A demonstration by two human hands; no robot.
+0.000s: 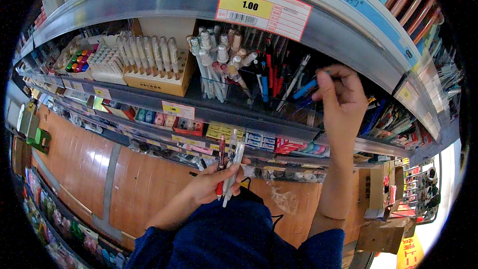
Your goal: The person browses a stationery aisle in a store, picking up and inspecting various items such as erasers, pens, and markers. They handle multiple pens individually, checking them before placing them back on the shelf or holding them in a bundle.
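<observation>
In front of my torso, my left hand (224, 181) holds several pens: a red-brown pen (222, 147) and clear-and-white pens (235, 157), their upper ends pointing up toward the shelf. My right hand (341, 91) reaches into the shelf's pen section. A blue pen (305, 89) passes between its thumb and fingers; part of it is covered by the thumb. Left of that hand, a silver-grey pen (293, 84) leans in a clear divider, beside red pens (276, 78) and another blue pen (264, 84). White pens with figure-shaped tops (222, 54) stand farther left.
A tan box (183, 86) of capped pens stands on the shelf at left, near a white box (106, 63). A price tag (261, 9) hangs on the upper shelf edge above. Lower shelves hold small boxes (259, 142). Cardboard boxes (384, 235) stand at right on the wooden floor (149, 190).
</observation>
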